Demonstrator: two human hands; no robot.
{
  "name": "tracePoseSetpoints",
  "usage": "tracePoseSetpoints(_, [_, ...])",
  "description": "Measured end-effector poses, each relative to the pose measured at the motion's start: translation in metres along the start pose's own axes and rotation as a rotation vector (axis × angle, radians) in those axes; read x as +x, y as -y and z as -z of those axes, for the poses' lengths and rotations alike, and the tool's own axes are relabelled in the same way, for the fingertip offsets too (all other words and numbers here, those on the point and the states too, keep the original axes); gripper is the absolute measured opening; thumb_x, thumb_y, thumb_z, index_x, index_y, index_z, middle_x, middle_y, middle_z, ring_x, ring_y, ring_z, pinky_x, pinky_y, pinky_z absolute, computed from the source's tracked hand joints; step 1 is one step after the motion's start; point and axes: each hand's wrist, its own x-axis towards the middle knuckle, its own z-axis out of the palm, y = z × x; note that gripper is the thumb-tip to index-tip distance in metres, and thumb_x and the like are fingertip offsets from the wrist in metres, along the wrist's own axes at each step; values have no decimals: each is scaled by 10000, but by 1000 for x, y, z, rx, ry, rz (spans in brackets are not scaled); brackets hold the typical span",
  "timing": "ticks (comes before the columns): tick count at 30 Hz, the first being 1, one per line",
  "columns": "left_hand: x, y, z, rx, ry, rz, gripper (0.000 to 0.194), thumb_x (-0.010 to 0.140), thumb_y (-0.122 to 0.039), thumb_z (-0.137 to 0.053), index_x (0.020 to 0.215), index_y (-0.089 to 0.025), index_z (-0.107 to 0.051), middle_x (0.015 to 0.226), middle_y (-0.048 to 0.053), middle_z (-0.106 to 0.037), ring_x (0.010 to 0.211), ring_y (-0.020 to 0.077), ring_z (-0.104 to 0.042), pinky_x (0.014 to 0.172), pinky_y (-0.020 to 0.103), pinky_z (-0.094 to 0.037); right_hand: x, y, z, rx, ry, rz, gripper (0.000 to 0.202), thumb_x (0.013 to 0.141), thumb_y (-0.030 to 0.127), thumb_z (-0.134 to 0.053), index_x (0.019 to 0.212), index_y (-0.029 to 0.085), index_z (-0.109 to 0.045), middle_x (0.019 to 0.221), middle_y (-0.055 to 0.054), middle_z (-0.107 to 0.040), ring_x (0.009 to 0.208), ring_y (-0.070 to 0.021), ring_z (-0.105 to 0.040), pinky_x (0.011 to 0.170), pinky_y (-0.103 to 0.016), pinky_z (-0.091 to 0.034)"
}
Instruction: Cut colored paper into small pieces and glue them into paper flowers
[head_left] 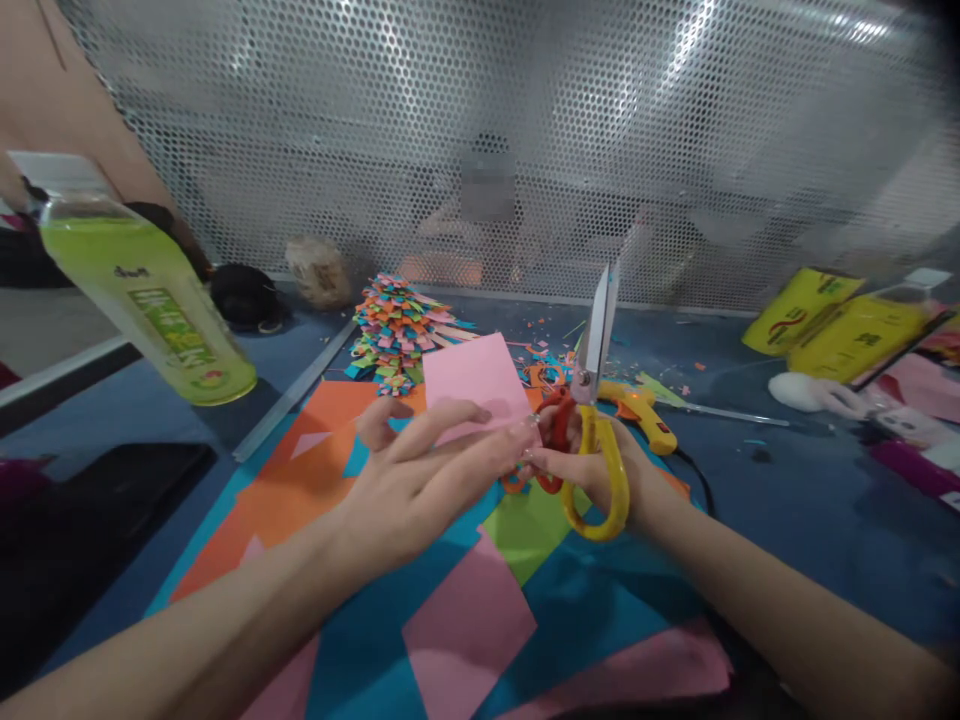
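Upright before me is a square pink sheet of paper (476, 375). My left hand (420, 470) reaches across its lower edge, index fingertip on the lower right corner and other fingers spread; its thumb is hidden. My right hand (592, 465) has scissors (596, 350) hooked on it, with a yellow loop and a red loop, blades pointing up. Its thumb and fingers also meet the paper's corner, close to my left index fingertip. Beneath lie blue, orange, green and pink sheets, including a loose pink piece (471, 630).
A cone of small coloured paper pieces (394, 330) stands behind. Right of it are paper scraps and a yellow glue gun (641, 415) with a cord. A drink bottle (150, 290) and a clear ruler (292, 390) are left; yellow packages (847, 320) sit right. Perforated metal panel (337, 130) behind.
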Motion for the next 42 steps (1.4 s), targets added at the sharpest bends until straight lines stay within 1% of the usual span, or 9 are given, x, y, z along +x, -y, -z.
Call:
tracePoseSetpoints(2, [0, -4, -1, -42, 57, 2, 449, 789, -131, -608, 1205, -225, -467, 857, -29, -728, 924, 156, -617, 836, 329, -294, -1, 5, 0, 26, 36, -5, 143, 586, 259, -619, 593, 201, -489, 583, 12, -573, 560, -147, -566, 563, -302, -492])
tracePoseSetpoints(13, [10, -13, -1, -155, 3, 94, 655, 771, -126, -636, 1333, -203, -309, 765, -38, -741, 796, 170, -658, 738, 352, -274, -5, 1, -8, 151, 5, 65, 242, 569, 196, -660, 591, 214, -420, 535, 65, -470, 500, -106, -523, 530, -267, -494])
tracePoseSetpoints(16, [9, -14, -1, -146, -1, 81, 658, 758, -97, -632, 1328, -214, -322, 755, -42, -735, 790, 177, -657, 711, 346, -278, -7, -4, -11, 226, -21, 82, 234, 558, 244, -683, 622, 213, -460, 571, 60, -495, 537, -104, -534, 547, -253, -499])
tracePoseSetpoints(21, [6, -15, -1, -158, 50, 74, 647, 763, -90, -597, 1316, -293, -330, 782, -56, -727, 780, 177, -658, 725, 357, -285, -8, 4, -12, 231, 15, 3, 249, 555, 282, -698, 622, 215, -468, 547, 64, -509, 455, -82, -491, 447, -226, -445])
tracePoseSetpoints(23, [8, -16, -2, -202, 74, 171, 591, 762, -135, -608, 1274, -315, -373, 750, -63, -722, 777, 185, -657, 752, 376, -292, -9, 9, -11, 225, 13, -2, 278, 543, 253, -707, 589, 210, -436, 526, 77, -469, 428, -65, -455, 408, -204, -403])
tracePoseSetpoints(26, [13, -19, -2, -303, 79, 432, 548, 744, -196, -638, 1231, -284, -404, 696, -50, -711, 786, 204, -651, 807, 414, -321, -9, 13, -11, 238, 4, 11, 293, 527, 202, -714, 580, 199, -426, 522, 92, -413, 420, -46, -408, 383, -184, -360])
tracePoseSetpoints(30, [16, -21, 1, -436, 36, 628, 587, 742, -196, -641, 1262, -254, -374, 744, -25, -716, 823, 193, -637, 836, 413, -375, -6, 7, -10, 266, -3, 41, 297, 526, 201, -728, 599, 195, -440, 535, 87, -416, 454, -54, -414, 429, -197, -401])
tracePoseSetpoints(36, [15, -26, 5, -486, 121, 612, 701, 741, -197, -644, 1338, -293, -290, 740, -42, -727, 842, 195, -644, 859, 431, -342, -7, 0, -11, 220, -62, 125, 257, 574, 224, -703, 649, 205, -458, 603, 58, -465, 536, -90, -511, 527, -231, -474])
tracePoseSetpoints(42, [17, -28, 4, -431, 122, 557, 622, 753, -193, -621, 1301, -277, -339, 734, -31, -730, 799, 196, -657, 792, 411, -339, -15, 8, -10, 53, -83, 230, 155, 654, 205, -615, 651, 206, -460, 626, 33, -499, 567, -104, -520, 557, -239, -474])
